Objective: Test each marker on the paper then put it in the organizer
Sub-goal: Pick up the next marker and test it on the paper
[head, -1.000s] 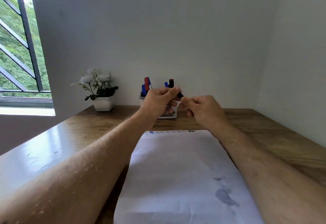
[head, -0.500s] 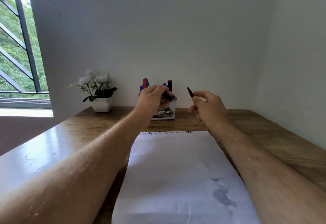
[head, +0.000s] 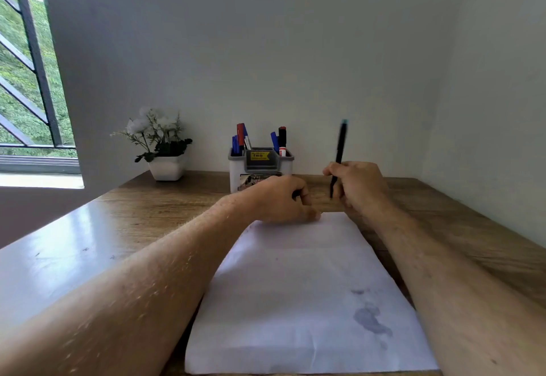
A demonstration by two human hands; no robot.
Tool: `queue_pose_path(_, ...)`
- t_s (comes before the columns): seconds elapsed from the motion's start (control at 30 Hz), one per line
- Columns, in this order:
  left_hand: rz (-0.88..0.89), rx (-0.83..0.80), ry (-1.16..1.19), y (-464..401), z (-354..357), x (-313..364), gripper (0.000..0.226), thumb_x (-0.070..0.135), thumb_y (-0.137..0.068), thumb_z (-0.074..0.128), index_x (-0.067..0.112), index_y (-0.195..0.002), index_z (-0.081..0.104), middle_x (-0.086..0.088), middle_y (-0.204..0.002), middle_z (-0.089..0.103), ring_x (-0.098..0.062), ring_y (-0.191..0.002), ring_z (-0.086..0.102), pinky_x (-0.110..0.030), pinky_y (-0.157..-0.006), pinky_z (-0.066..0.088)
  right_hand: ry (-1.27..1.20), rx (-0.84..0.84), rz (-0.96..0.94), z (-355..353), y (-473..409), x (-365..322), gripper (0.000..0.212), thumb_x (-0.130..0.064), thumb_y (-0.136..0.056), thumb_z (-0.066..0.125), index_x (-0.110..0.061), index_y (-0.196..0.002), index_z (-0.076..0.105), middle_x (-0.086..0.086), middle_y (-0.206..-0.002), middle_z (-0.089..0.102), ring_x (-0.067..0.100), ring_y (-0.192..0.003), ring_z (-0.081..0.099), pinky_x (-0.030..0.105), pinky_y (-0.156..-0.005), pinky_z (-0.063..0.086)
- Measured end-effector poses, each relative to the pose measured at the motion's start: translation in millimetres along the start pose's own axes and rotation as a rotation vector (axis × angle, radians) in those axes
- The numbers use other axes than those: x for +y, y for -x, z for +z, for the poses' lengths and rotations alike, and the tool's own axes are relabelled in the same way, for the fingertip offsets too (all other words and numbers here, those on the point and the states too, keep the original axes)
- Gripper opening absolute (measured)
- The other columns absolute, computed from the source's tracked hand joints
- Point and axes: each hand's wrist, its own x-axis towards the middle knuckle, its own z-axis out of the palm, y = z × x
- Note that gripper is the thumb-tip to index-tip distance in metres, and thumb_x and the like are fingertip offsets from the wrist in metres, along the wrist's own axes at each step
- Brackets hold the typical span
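At the far edge of the paper (head: 301, 287), right hand (head: 359, 185) pinches black marker (head: 339, 156) upright, tip just above the sheet. Left hand (head: 279, 201) curled, contents unclear, pins the sheet. Advice: lower gently, short stroke. Organizer (head: 261, 168) just behind.

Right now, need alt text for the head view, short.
The right hand holds a black marker nearly upright above the far edge of a white paper on a wooden desk, while the left hand rests closed on the paper. Behind stand an organizer with markers and a potted plant.
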Motion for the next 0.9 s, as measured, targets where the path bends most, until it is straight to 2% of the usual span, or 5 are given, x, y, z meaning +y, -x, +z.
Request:
queue_pose_path(0.1,0.026,0.033,-0.059,-1.1,2.8,-1.1,0.033,0.052,-0.083,0.07,0.023,-0.096,0.065,0.006,-0.081,0.059,-0.012,-0.073,0.056,-0.024,-0.059,0.04,0.082,0.036,-0.03,-1.5,3.0,-0.5,0.023,-0.031,-0.089,0.065,-0.014,-0.076,0.073,-0.007,-0.047,0.055,0.006,-0.039,0.046,0.023,-0.045,0.035)
queue_pose_path(0.23,0.028,0.029,-0.06,-3.7,7.5,-1.4,0.038,0.063,-0.077,0.07,0.028,-0.089,0.064,0.006,-0.082,0.063,-0.013,-0.076,0.06,-0.028,-0.064,0.048,0.241,-0.005,-0.028,-0.9,6.3,4.4,0.021,-0.024,-0.09,0.062,-0.005,-0.081,0.067,0.004,-0.058,0.067,0.006,-0.035,0.056,0.018,-0.036,0.039)
queue_pose_path(0.4,0.012,-0.036,-0.048,-5.8,13.5,-4.1,0.035,0.063,-0.075,0.072,0.032,-0.089,0.062,0.01,-0.088,0.06,-0.012,-0.083,0.058,-0.028,-0.067,0.045,0.228,-0.063,0.049,-3.5,7.3,6.1,0.018,-0.019,-0.089,0.064,-0.002,-0.085,0.066,0.012,-0.067,0.072,0.019,-0.046,0.066,0.025,-0.044,0.049)
queue_pose_path(0.57,0.01,-0.056,-0.012,-7.1,14.3,-6.3,0.034,0.061,-0.077,0.072,0.031,-0.091,0.061,0.009,-0.091,0.06,-0.012,-0.086,0.057,-0.028,-0.07,0.045,0.333,-0.089,0.024,-5.8,8.9,6.9,0.02,-0.021,-0.087,0.064,-0.003,-0.08,0.068,0.01,-0.065,0.072,0.016,-0.044,0.064,0.023,-0.044,0.048)
queue_pose_path(0.9,0.025,-0.048,-0.02,-7.0,14.3,-6.2,0.036,0.06,-0.077,0.072,0.029,-0.092,0.062,0.011,-0.087,0.057,-0.006,-0.08,0.053,-0.024,-0.064,0.04,0.413,-0.116,0.014,-5.0,5.3,9.1,0.023,-0.026,-0.089,0.065,-0.005,-0.08,0.069,0.006,-0.064,0.071,0.012,-0.045,0.06,0.022,-0.044,0.044)
